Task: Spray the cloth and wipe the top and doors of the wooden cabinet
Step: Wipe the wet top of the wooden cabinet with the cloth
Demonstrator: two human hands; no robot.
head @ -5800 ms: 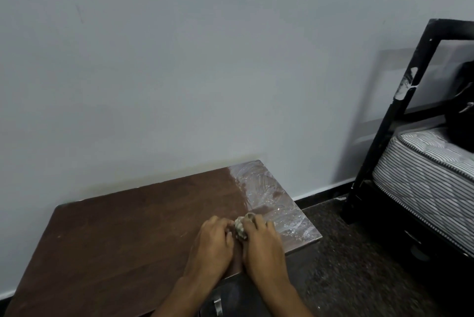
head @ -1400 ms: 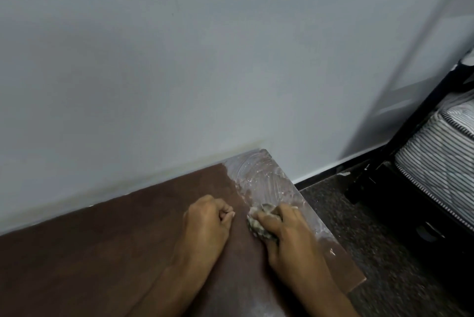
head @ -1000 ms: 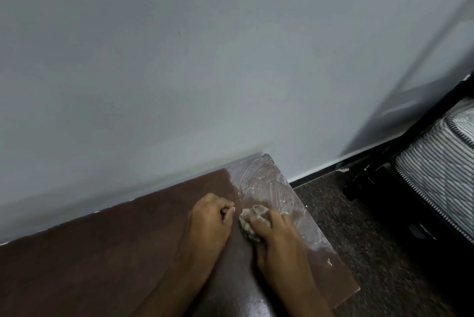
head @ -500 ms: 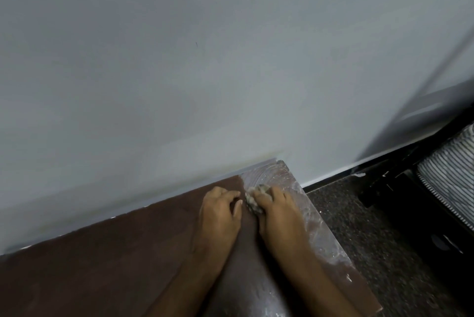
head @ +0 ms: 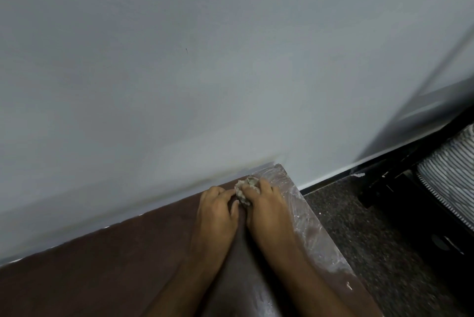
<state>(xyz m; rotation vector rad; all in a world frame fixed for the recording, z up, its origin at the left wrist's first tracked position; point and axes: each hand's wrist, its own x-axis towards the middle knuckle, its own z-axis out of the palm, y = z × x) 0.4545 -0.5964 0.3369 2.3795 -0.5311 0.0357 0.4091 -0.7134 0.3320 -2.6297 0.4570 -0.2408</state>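
— Brown wood fills the bottom of the view: one wooden cabinet [head: 102, 265], seen from above, its top running along a pale grey wall [head: 179, 73]. What else do you count?

— Two hands and one cloth [head: 245, 188]. The cloth is a small crumpled, greyish wad at the far right corner of the cabinet top, close to the wall.

— Where does it sit against the fingers?

— The right hand [head: 266, 209] has its fingers curled over the wad from the near side, gripping it and pressing it onto the wood; the cloth pokes out ahead of the fingertips and to their left. The left hand [head: 218, 211] lies just beside it, fingers bent into a loose fist with the knuckles on the wood. Its fingertips are right at the cloth's left edge, though I cannot tell whether they pinch it or only touch it.

— And the surface there?

— One whitish, smeared strip [head: 307, 227] runs along the right end of the top, from the far corner toward the near edge. The rest of the wood is dark and even.

— Any containers?

— None visible. To the right there is dark speckled floor [head: 372, 239], a black bed frame [head: 400, 178], and one striped mattress [head: 454, 173] lying on it, cut off by the picture's edge.
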